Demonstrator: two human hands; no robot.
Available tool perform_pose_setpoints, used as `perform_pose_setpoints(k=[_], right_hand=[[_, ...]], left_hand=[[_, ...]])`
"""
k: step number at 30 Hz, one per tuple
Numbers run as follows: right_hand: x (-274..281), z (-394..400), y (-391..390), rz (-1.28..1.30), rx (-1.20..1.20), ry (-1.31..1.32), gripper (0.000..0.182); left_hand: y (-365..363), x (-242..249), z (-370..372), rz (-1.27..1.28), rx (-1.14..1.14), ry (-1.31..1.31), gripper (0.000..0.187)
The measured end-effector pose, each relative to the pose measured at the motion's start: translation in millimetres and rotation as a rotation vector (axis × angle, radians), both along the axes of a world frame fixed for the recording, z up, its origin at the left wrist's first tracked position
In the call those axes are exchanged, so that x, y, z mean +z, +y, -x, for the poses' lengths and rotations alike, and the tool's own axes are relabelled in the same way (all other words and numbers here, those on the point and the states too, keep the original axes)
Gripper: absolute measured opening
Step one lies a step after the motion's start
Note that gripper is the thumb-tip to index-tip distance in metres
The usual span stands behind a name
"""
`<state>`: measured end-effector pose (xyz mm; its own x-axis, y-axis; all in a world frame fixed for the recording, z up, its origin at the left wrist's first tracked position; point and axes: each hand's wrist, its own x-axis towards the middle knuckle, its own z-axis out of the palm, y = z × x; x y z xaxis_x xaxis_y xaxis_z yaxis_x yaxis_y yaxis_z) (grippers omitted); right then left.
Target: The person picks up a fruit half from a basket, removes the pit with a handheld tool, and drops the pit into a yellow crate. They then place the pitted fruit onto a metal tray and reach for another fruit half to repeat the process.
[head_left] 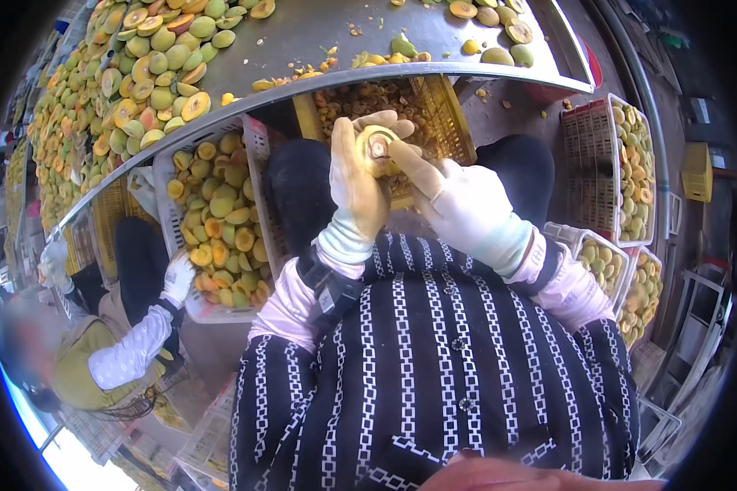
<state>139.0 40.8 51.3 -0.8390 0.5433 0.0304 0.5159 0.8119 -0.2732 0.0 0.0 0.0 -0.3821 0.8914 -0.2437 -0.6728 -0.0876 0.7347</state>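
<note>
Yellow crate (448, 123) of scraps (356, 100), held fruit (377, 147)

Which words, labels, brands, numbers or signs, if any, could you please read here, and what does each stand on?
None can be read.
Right sleeve: any marking is too blurred to read.
Device on the left wrist: no legible text.
Held fruit: none visible.

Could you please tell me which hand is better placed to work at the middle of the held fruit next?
Probably the right hand: its extended finger already reaches the face of the fruit, while the left hand is occupied supporting it.
</note>
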Motion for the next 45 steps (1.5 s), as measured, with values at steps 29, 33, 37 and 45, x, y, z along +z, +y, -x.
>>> perform_pose_setpoints(k=[29,33,37,45], right_hand=[[-16,9,21,0.309,-0.041,-0.022,0.037],[-18,10,25,0.275,-0.038,-0.229,0.027],[-22,11,17,0.342,-0.053,-0.083,0.023],[-10,24,13,0.667,-0.124,-0.020,0.029]], left_hand=[[10,-33,9,-0.045,0.122,0.248,0.047],[10,-26,7,0.092,0.052,0.155,0.053],[8,-19,6,0.033,0.117,0.213,0.052],[12,-13,24,0.037,-0.018,0.385,0.049]])
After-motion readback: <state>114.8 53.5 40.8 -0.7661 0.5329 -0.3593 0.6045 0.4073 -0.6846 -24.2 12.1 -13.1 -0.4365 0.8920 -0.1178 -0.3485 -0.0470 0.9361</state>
